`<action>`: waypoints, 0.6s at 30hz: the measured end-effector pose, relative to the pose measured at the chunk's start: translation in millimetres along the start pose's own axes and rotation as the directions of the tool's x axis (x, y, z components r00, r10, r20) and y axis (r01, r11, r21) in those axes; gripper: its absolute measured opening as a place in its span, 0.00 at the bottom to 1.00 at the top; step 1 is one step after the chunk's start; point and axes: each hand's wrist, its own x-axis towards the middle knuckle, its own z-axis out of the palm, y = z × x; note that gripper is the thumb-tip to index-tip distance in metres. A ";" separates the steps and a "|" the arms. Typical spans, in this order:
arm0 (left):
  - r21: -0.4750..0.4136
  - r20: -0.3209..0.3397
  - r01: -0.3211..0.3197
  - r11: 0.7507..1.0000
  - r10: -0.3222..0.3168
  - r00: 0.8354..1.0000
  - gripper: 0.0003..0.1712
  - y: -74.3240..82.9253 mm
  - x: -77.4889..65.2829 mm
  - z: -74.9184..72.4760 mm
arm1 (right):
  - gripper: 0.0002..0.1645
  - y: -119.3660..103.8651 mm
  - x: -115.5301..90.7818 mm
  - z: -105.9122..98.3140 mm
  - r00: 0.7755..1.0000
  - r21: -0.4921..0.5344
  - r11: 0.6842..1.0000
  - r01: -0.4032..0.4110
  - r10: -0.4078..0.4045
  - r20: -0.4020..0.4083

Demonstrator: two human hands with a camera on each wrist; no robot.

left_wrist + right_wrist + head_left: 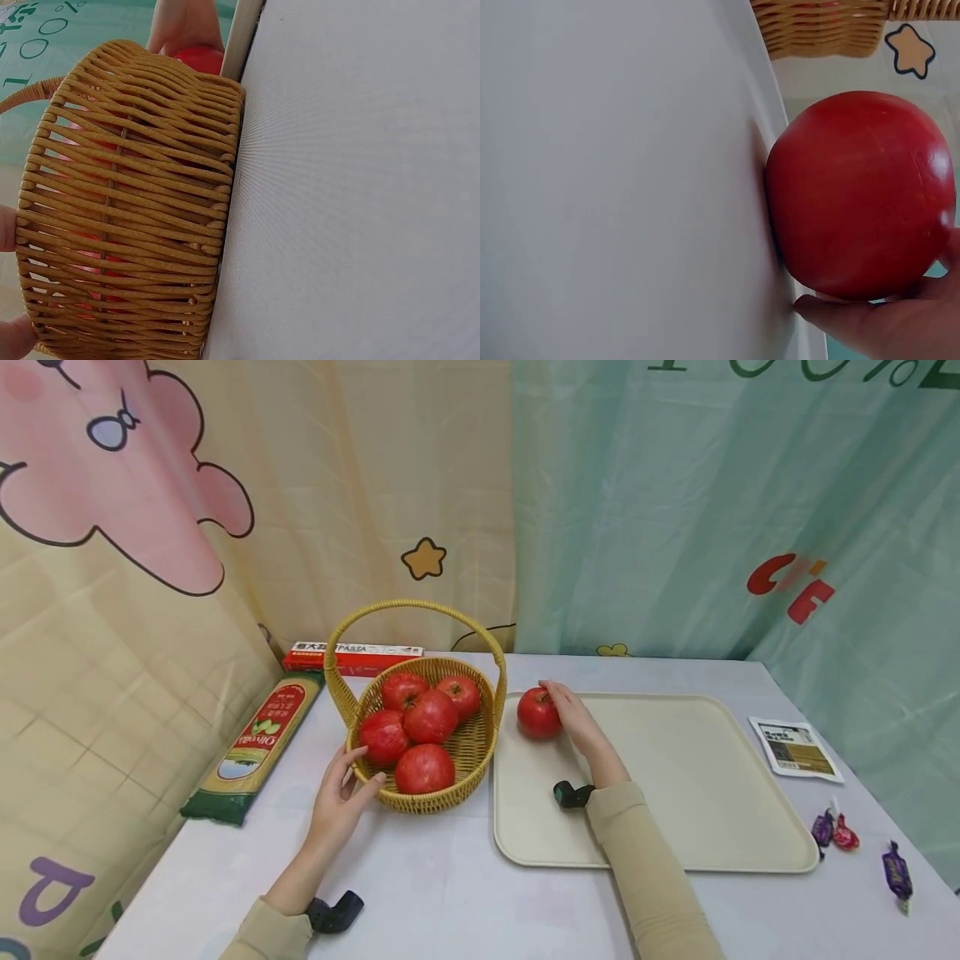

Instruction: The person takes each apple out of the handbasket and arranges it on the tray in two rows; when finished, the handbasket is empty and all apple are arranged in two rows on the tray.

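Observation:
A yellow wicker basket [474, 752] with a tall arched handle holds several red apples [430, 717]. My left hand [336, 802] holds the basket's near-left rim, thumb and a finger spread along it. In the left wrist view, the basket's woven side [127, 202] fills much of the frame, with fingertips at its rim. To the right of the basket, my right hand [577, 727] grips a single red apple [537, 713] from its right side. That apple [862, 195] rests at the far-left corner of a cream tray [675, 793]; the thumb shows below it in the right wrist view.
A green and gold pasta bag [258, 743] lies left of the basket. Behind it is a red and white pasta box [360, 658]. A white packet [797, 749] and wrapped candies [897, 872] lie right of the tray. Printed curtains [637, 527] hang behind the table.

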 end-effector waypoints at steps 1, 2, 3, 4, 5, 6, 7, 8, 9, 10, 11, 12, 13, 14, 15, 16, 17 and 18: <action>0.000 0.001 0.000 1.000 0.000 1.000 0.29 0.1 0.2 0.2 | 0.33 -1.6 -1.0 -1.3 1.000 -0.005 1.000 -0.008 0.008 -0.012; 0.002 0.002 0.000 1.000 0.000 1.000 0.29 0.2 0.3 0.5 | 0.35 -4.0 -2.4 -2.7 0.999 -0.002 1.000 -0.012 0.012 -0.035; 0.004 0.003 0.000 1.000 0.000 1.000 0.28 0.6 0.2 0.7 | 0.35 -7.2 -4.0 -4.1 0.998 0.003 1.000 -0.009 0.010 -0.069; 0.005 0.004 0.000 1.000 0.000 1.000 0.28 1.1 -0.1 0.9 | 0.36 -11.4 -6.5 -5.3 0.994 0.015 1.000 0.003 -0.001 -0.110; 0.006 0.005 0.002 1.000 -0.002 1.000 0.28 1.5 -0.4 1.1 | 0.35 -16.6 -9.5 -6.2 0.988 0.032 0.999 0.024 -0.019 -0.154; 0.008 0.006 0.002 1.000 -0.003 1.000 0.28 2.0 -0.5 1.2 | 0.35 -22.2 -12.6 -6.9 0.979 0.053 0.997 0.059 -0.048 -0.197; 0.010 0.006 0.003 1.000 -0.003 1.000 0.28 2.5 -0.5 1.3 | 0.34 -28.3 -16.0 -7.2 0.968 0.072 0.992 0.106 -0.087 -0.235; 0.012 0.006 0.003 1.000 -0.003 1.000 0.28 3.0 -0.7 1.2 | 0.32 -35.5 -20.3 -6.8 0.955 0.090 0.983 0.158 -0.128 -0.268; 0.013 0.004 -0.001 1.000 0.001 1.000 0.28 3.4 -0.8 1.2 | 0.30 -43.2 -25.3 -5.8 0.940 0.105 0.972 0.211 -0.172 -0.296; 0.011 0.003 -0.005 1.000 0.005 1.000 0.28 3.7 -0.7 1.1 | 0.29 -51.1 -30.9 -4.3 0.922 0.124 0.955 0.271 -0.220 -0.319; 0.010 0.001 -0.010 1.000 0.010 1.000 0.28 3.9 -0.7 1.0 | 0.27 -59.2 -36.8 -2.1 0.903 0.140 0.934 0.329 -0.267 -0.337; 0.010 -0.001 -0.014 1.000 0.014 1.000 0.28 4.0 -0.6 0.9 | 0.26 -66.9 -42.8 0.6 0.882 0.155 0.909 0.386 -0.315 -0.352; 0.011 -0.002 -0.018 1.000 0.018 1.000 0.28 4.1 -0.7 0.8 | 0.24 -74.6 -49.4 4.2 0.860 0.171 0.882 0.440 -0.359 -0.361; 0.010 -0.003 -0.021 1.000 0.021 1.000 0.28 4.0 -0.9 0.7 | 0.23 -81.8 -55.8 8.2 0.837 0.188 0.849 0.494 -0.406 -0.367; 0.009 -0.005 -0.024 1.000 0.024 1.000 0.28 4.0 -1.0 0.6 | 0.21 -87.9 -61.2 12.7 0.815 0.204 0.815 0.542 -0.451 -0.364; 0.008 -0.007 -0.023 1.000 0.023 1.000 0.27 4.1 -1.1 0.6 | 0.20 -93.4 -66.2 17.5 0.796 0.219 0.784 0.581 -0.491 -0.354; 0.009 -0.008 -0.022 1.000 0.022 1.000 0.27 4.2 -1.4 0.5 | 0.18 -97.7 -69.6 23.3 0.775 0.232 0.752 0.617 -0.531 -0.342; 0.010 -0.009 -0.022 1.000 0.022 1.000 0.27 4.2 -1.4 0.4 | 0.17 -100.9 -72.2 29.3 0.758 0.246 0.723 0.646 -0.570 -0.318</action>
